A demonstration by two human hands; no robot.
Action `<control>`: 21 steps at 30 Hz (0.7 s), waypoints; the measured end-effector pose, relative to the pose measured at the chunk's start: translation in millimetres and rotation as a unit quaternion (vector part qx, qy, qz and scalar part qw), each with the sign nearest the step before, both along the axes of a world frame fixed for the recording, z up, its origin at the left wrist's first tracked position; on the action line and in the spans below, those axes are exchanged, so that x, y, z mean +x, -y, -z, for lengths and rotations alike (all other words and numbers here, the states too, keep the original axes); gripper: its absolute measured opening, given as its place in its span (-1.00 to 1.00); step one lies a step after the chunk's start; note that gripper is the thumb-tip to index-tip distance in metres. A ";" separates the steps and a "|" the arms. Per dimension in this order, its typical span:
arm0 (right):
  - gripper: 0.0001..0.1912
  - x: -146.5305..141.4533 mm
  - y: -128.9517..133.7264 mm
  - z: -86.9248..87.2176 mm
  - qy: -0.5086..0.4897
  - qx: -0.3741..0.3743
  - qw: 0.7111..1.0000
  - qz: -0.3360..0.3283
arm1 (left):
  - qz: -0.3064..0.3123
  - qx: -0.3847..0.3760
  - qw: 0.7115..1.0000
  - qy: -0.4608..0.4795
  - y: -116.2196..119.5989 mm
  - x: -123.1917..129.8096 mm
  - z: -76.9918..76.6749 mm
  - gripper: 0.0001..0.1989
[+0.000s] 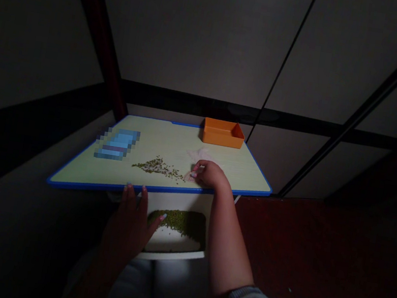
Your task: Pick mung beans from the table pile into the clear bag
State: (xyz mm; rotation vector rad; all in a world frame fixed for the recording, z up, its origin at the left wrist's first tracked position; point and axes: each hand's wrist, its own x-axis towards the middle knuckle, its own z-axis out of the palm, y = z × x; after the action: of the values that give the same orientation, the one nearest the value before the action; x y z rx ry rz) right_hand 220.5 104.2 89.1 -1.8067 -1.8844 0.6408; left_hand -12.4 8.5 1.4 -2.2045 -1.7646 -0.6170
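My right hand (208, 174) is low over the tabletop, its fingers curled into a pinch beside a thin scatter of pale grains (200, 154). Whatever lies between those fingertips is too small to make out. Left of it is a loose pile of small green beans (158, 166), like mung beans, mixed with pale grains. My left hand (131, 221) has its fingers spread at the table's front edge, with the thumb reaching over a white bin (172, 254) below. More green beans (183, 221) cover the back part of that bin's floor.
The light table (170, 137) has a raised blue edge. An orange open box (222, 138) stands at its back right. On the left lies a blurred blue flat object (117, 144). Dark panels (200, 35) rise behind, and reddish floor (299, 244) shows at right.
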 end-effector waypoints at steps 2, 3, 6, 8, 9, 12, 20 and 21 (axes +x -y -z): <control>-0.79 0.4 -0.5 1.2 -0.005 0.006 1.000 -0.013 | 0.002 0.001 1.000 -0.002 0.6 0.1 -0.6 -0.14; -0.79 0.3 -0.7 1.7 -0.006 0.006 1.000 -0.019 | 0.002 0.002 1.000 -0.003 0.9 0.2 -0.9 -0.15; -0.80 -1.1 -1.0 3.1 -0.011 -0.002 0.999 -0.034 | -0.004 0.002 1.000 -0.007 1.8 0.7 -2.1 -0.15; -0.80 -2.9 -1.4 3.9 -0.018 -0.003 0.999 -0.047 | -0.007 0.002 1.000 -0.007 2.2 0.8 -2.6 -0.16; -0.80 -4.0 -1.6 4.3 -0.021 -0.003 0.998 -0.053 | -0.006 0.003 1.000 -0.006 2.2 0.8 -2.7 -0.16; -0.81 -7.7 -2.3 4.5 -0.023 -0.003 0.997 -0.071 | -0.003 -0.001 1.000 -0.005 2.1 0.7 -3.2 -0.16; -0.83 -12.1 -1.5 2.3 -0.052 -0.007 0.989 -0.141 | -0.014 -0.026 0.999 -0.011 2.6 2.7 -7.4 -0.15; -0.83 -11.4 -1.7 2.7 -0.058 -0.009 0.988 -0.145 | -0.014 -0.024 1.000 -0.010 2.9 2.8 -7.6 -0.16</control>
State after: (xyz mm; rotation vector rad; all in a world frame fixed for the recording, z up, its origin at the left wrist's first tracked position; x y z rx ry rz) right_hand 209.1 105.9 86.3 -1.4822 -2.0840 0.8460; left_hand -9.6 5.6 9.0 -2.2062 -1.8146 -0.5507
